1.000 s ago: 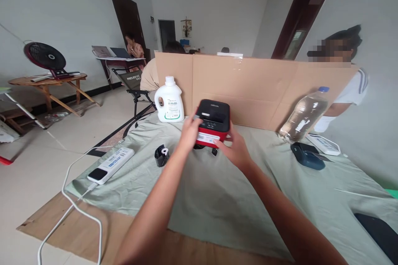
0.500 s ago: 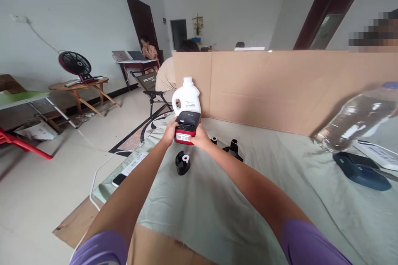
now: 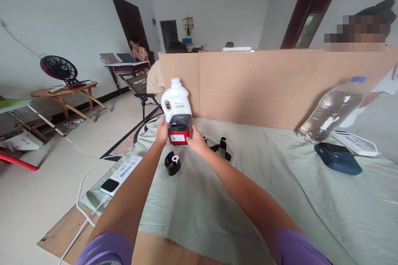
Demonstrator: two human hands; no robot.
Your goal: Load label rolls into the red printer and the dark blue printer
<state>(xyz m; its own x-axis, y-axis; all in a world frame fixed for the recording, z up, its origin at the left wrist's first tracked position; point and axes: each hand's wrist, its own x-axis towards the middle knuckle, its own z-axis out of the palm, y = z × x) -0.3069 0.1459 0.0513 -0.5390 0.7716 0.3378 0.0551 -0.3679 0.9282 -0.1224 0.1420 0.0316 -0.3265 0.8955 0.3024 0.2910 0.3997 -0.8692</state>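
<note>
Red/blk. unit [image 3: 183, 129], boxy w/ dark top and wht. front label [image 3: 178, 138] (print illegible), is upright at far L. part of cloth [image 3: 199, 198], just before wht. jug [image 3: 176, 98]; base contact unconfirmed. L. hand [image 3: 162, 133] and R. hand [image 3: 196, 140], part-curled, grip opp. sides, some fingers hidden. Unit blocks jug's lower part; blk. parts [image 3: 223, 145] beyond R. forearm [image 3: 239, 178] partly obscured, ID unclear.

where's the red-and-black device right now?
Head view, left of centre: the red-and-black device sits between the left hand and right hand, just in front of the white jug.
</note>
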